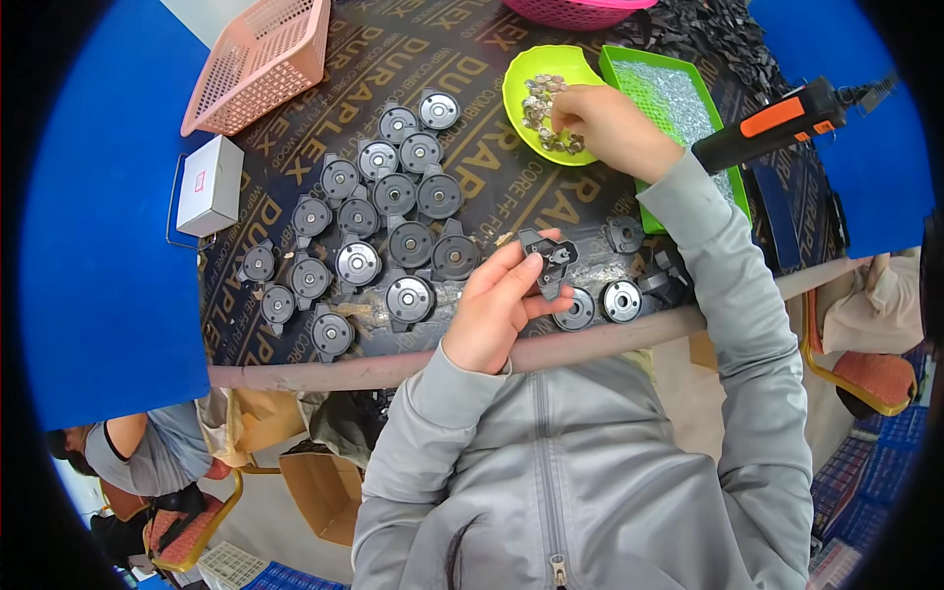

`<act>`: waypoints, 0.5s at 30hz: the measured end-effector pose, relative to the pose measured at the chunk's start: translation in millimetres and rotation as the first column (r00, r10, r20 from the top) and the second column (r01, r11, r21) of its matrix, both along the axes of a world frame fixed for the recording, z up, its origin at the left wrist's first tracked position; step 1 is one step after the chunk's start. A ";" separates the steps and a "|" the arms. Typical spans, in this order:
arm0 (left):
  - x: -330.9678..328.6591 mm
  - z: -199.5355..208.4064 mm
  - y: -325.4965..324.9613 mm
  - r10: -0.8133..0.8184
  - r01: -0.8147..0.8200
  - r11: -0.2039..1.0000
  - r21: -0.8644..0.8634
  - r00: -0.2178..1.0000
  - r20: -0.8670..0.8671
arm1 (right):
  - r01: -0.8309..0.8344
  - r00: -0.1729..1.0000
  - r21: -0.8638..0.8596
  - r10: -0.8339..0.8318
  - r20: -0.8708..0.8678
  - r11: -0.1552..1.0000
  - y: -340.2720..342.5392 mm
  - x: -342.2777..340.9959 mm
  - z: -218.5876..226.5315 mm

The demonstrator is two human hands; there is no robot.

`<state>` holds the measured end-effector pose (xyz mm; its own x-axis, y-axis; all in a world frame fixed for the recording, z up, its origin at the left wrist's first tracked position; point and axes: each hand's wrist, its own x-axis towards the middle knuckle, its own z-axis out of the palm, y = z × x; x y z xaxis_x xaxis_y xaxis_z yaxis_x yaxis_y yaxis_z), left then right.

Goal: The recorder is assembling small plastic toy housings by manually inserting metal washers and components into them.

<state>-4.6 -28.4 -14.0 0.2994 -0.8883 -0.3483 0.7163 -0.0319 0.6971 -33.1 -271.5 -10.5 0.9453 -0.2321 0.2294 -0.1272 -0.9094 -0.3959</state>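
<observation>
My left hand [494,313] grips a dark grey plastic housing [552,258] just above the table's near edge, its hollow side with small metal fittings turned up. Over the yellow-green bowl [582,61], my right hand [619,126] reaches down with its fingers drawn together. Small shiny metal pieces [541,96] lie in that bowl; whether one is between the fingertips is hidden. Two round discs with metal faces, a near disc [574,311] and a ring-like disc [621,301], lie below the held housing. Another dark housing [624,234] rests to its right.
Several round grey assemblies [394,194] cover the table's left middle. A green tray [615,67] holds many small silvery parts. A black and orange power screwdriver [772,123] hangs at right. A pink basket [313,49] and a white box [211,187] stand at left.
</observation>
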 end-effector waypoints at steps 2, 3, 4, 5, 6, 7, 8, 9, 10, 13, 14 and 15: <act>1.2 -2.1 0.7 -0.026 0.023 0.999 -0.048 0.998 -0.053 | 0.015 1.000 -0.057 -0.014 0.016 0.998 0.0 0.5 0.7; 1.8 -2.5 1.0 -0.024 0.022 0.999 -0.048 0.998 -0.053 | 0.014 1.000 -0.057 -0.013 0.016 0.998 2.0 1.8 2.2; 2.4 -2.9 1.2 -0.037 0.035 0.998 -0.050 0.998 -0.052 | 0.032 0.999 -0.034 -0.031 0.015 0.999 5.5 4.0 4.5; 3.1 -3.2 1.5 -0.050 0.048 0.997 -0.052 0.997 -0.050 | 0.050 0.999 -0.011 -0.050 0.013 0.999 7.9 6.2 5.6; 3.0 -3.0 1.4 -0.052 0.050 0.997 -0.053 0.997 -0.050 | 0.052 0.999 -0.012 -0.052 0.013 0.999 7.3 7.4 4.7; 3.0 -2.8 1.4 -0.062 0.059 0.997 -0.058 0.997 -0.046 | 0.065 0.998 -0.026 -0.065 0.020 0.998 5.4 9.3 2.7; 2.9 -2.4 1.4 -0.071 0.068 0.996 -0.063 0.997 -0.042 | 0.079 0.997 -0.041 -0.078 0.027 0.996 3.7 11.0 1.6; 3.3 -3.0 1.5 -0.072 0.069 0.996 -0.062 0.996 -0.044 | 0.080 0.997 -0.040 -0.079 0.025 0.996 3.2 13.2 0.6; 3.5 -3.4 1.7 -0.072 0.070 0.996 -0.062 0.996 -0.044 | 0.073 0.997 -0.036 -0.073 -0.001 0.997 3.0 15.3 -0.4; 3.1 -3.1 2.1 -0.075 0.072 0.995 -0.064 0.996 -0.045 | 0.065 0.997 -0.042 -0.066 -0.028 0.997 -0.3 18.7 -4.0; 2.6 -3.0 2.2 -0.077 0.074 0.995 -0.066 0.996 -0.046 | 0.064 0.997 -0.053 -0.066 -0.029 0.997 -0.7 18.7 -5.0; 2.7 -3.3 2.3 -0.076 0.073 0.995 -0.066 0.996 -0.047 | 0.063 0.997 -0.052 -0.065 -0.029 0.997 0.4 19.0 -4.8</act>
<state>-1.8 -26.1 -17.3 0.2154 -0.9284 -0.3027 0.7469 -0.0430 0.6635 -14.0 -271.1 -15.3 0.9356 -0.2812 0.2137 -0.1974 -0.9181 -0.3438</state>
